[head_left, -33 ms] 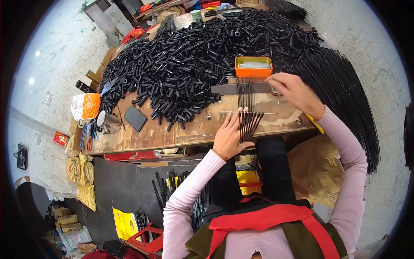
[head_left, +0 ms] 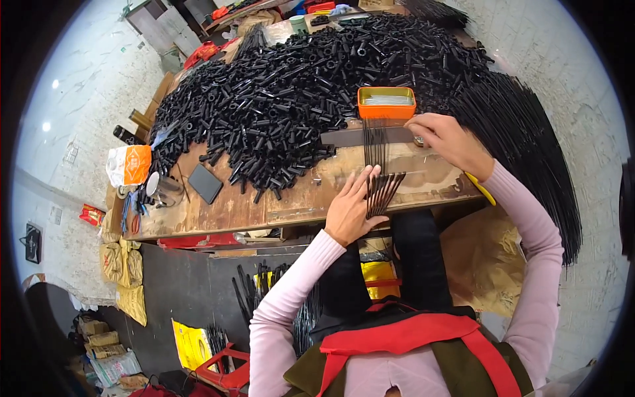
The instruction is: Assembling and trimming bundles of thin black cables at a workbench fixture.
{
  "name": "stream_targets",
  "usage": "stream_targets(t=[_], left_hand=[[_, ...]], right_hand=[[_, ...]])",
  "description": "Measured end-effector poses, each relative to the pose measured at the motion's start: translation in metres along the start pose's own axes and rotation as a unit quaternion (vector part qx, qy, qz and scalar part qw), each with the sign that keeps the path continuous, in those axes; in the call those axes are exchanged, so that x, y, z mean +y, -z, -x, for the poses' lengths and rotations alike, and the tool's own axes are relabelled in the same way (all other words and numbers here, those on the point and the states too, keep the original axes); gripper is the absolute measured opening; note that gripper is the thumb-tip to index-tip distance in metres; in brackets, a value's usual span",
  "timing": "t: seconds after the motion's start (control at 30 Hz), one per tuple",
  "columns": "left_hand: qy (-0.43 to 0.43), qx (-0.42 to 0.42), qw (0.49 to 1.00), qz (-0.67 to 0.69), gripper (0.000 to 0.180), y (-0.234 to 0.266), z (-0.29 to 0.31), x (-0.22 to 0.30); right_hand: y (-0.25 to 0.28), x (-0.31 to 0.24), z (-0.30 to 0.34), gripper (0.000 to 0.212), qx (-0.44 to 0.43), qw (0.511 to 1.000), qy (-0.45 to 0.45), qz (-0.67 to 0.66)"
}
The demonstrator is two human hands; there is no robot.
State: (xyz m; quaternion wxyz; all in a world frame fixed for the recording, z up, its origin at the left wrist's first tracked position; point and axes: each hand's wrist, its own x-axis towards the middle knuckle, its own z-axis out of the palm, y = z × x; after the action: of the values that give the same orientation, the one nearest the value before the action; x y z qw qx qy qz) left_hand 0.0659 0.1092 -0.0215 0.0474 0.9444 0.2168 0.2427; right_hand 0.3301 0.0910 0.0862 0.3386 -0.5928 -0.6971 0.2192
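A fan of thin black rods [head_left: 385,190] lies over the front edge of the wooden table, with thinner strands [head_left: 375,142] running away from me behind it. My left hand [head_left: 349,213] lies flat beside and partly on this fan, fingers stretched out and thumb by its near end. To the right, my right hand [head_left: 451,140] is raised over the table, its fingers curled and thumb and forefinger drawn together; what they hold, if anything, is too small to make out. A small round metal thing [head_left: 419,141] sits by those fingertips. A blurred thin pale line crosses the rods.
A big heap of short black tubes [head_left: 284,99] covers the far table. Nearby stands an orange tin [head_left: 387,114] of thin silvery rods. Long black rods [head_left: 529,152] hang over the right edge. At left lie a dark flat box [head_left: 206,182], a clear cup [head_left: 159,186] and pliers [head_left: 136,221].
The whole view has shifted slightly left. The thin pale line across the rods looks fainter. Both hands keep nearly the same pose.
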Motion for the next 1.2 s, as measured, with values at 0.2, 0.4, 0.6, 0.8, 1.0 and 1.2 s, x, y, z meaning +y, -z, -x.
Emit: stream_targets(t=[0.2,0.4,0.6,0.8,1.0,1.2], left_hand=[[-0.022,-0.034,0.996,0.080,0.082,-0.012,-0.005,-0.009],[0.012,-0.150,0.988,0.030,0.090,0.007,-0.020,-0.004],[-0.031,-0.128,0.989,-0.062,0.097,-0.007,-0.015,-0.017],[0.007,-0.113,0.994,-0.014,0.075,-0.006,-0.020,-0.016],[-0.015,-0.124,0.991,-0.040,0.088,-0.007,-0.018,-0.016],[-0.017,-0.123,0.991,-0.040,0.087,-0.008,-0.017,-0.017]], right_hand=[[-0.019,0.074,-0.086,0.016,0.062,0.970,0.165,0.167],[-0.037,0.122,-0.158,0.016,-0.018,0.945,0.064,0.321],[-0.026,0.109,-0.149,0.013,0.002,0.957,0.112,0.267],[-0.044,0.078,-0.083,0.027,0.042,0.933,0.223,0.278],[-0.052,0.080,-0.059,0.036,0.022,0.935,0.169,0.310],[-0.050,0.079,-0.056,0.033,0.011,0.932,0.163,0.324]])
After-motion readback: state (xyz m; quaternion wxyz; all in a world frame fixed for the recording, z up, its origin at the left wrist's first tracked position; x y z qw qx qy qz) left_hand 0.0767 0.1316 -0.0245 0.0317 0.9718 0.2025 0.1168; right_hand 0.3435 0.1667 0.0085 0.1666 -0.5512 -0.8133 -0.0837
